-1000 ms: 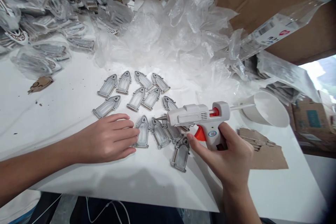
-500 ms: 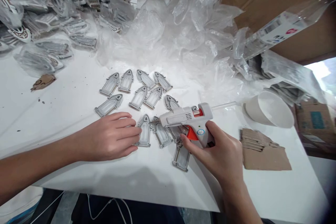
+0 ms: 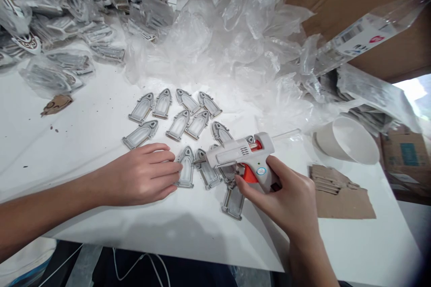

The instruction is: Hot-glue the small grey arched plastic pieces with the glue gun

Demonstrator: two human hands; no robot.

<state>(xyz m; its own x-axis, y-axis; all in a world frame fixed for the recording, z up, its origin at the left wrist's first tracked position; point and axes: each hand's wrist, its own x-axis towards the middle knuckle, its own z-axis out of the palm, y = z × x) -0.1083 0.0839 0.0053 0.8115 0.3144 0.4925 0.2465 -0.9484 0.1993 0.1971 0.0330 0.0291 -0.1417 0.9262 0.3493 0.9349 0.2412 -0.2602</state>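
Note:
My right hand (image 3: 289, 197) grips the handle of a white hot glue gun (image 3: 232, 152) with an orange trigger. Its nozzle points left, just over the gap between two grey arch-shaped pieces, the left arch piece (image 3: 186, 168) and its right neighbour (image 3: 208, 170). A clear glue stick (image 3: 286, 134) sticks out of the gun's back. My left hand (image 3: 148, 175) lies on the table with fingers stretched out and slightly apart, fingertips at the left edge of the left arch piece. Below the gun, another arch piece (image 3: 233, 204) is partly covered.
More arch pieces (image 3: 140, 133) lie beyond my hands. Crumpled clear plastic bags (image 3: 215, 40) fill the back, with bagged grey parts (image 3: 50, 71) at the left. A white cup (image 3: 350, 141) lies tipped at right, above torn cardboard (image 3: 346, 202). A cardboard scrap (image 3: 56, 105) is far left.
The glue gun and my right hand have shifted slightly right and down, and the gun is tilted a little more. My left hand and the arch pieces stay practically in place.

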